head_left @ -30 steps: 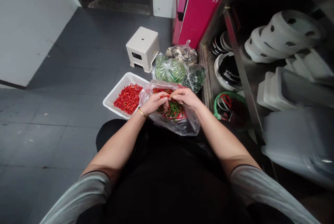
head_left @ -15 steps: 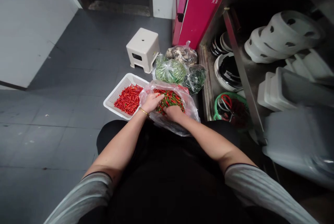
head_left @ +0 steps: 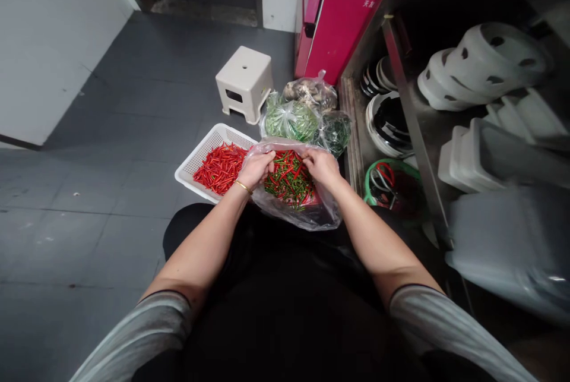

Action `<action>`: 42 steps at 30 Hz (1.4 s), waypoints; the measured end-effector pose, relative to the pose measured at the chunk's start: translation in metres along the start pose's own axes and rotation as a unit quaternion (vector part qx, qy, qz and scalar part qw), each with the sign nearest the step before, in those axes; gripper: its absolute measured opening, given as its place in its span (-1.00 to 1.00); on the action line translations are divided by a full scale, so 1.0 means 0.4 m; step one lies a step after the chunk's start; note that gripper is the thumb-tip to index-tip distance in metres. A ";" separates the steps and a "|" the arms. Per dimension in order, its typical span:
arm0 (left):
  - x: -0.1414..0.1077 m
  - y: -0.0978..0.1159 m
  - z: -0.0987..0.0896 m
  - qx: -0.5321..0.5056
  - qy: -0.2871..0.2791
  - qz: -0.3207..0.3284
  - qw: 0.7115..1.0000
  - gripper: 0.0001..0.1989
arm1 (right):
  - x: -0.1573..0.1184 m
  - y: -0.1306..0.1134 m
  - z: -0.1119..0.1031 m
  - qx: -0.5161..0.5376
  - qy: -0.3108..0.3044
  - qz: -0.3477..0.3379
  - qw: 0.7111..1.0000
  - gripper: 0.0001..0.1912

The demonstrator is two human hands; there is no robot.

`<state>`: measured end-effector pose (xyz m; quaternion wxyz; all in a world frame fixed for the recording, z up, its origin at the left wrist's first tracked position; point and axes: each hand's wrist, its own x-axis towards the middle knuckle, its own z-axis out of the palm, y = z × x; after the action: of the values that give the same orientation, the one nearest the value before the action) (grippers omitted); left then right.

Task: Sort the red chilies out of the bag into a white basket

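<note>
An opened clear plastic bag (head_left: 294,215) in front of my knees holds a heap of red chilies with green stems (head_left: 290,183). My left hand (head_left: 259,168), a gold bangle at its wrist, is closed at the left side of the heap, thumb against the fingers. Over the upper right of the heap, my right hand (head_left: 323,167) has its fingertips pinched together beside red chilies. What either pinch holds is too small to make out. Left of the bag, a white perforated basket (head_left: 189,171) contains loose red chilies (head_left: 221,168), partly behind my left hand.
A white plastic stool (head_left: 244,82) stands beyond the basket. Tied bags of green vegetables (head_left: 291,120), dark greens (head_left: 333,132) and mushrooms (head_left: 312,94) lie behind the chili bag. On the right, a metal shelf (head_left: 414,120) carries white containers; scissors lie in a green basket (head_left: 369,183) below.
My right hand has come up out of the chili heap to its upper right side. My left hand has shifted slightly left and down, uncovering more of the heap.
</note>
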<state>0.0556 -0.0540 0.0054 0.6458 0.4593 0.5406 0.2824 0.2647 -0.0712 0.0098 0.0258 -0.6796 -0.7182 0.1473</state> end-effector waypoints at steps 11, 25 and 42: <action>0.009 -0.035 0.010 0.226 0.048 0.118 0.966 -0.79 | 0.037 -0.031 0.066 -0.093 -0.105 -0.039 0.989 -0.72; 0.017 -0.016 0.001 0.472 0.083 0.136 0.867 -0.62 | -0.003 -0.028 -0.018 0.004 -0.004 -0.085 0.996 -0.74; 0.001 -0.010 0.026 0.331 -0.175 0.166 0.912 -0.73 | -0.045 -0.038 0.002 0.209 -0.233 0.059 0.948 -0.75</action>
<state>0.0653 -0.0583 0.0016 0.4846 0.7719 0.3977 0.1056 0.2510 -0.0894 0.0158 -0.0090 -0.6466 -0.6161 0.4497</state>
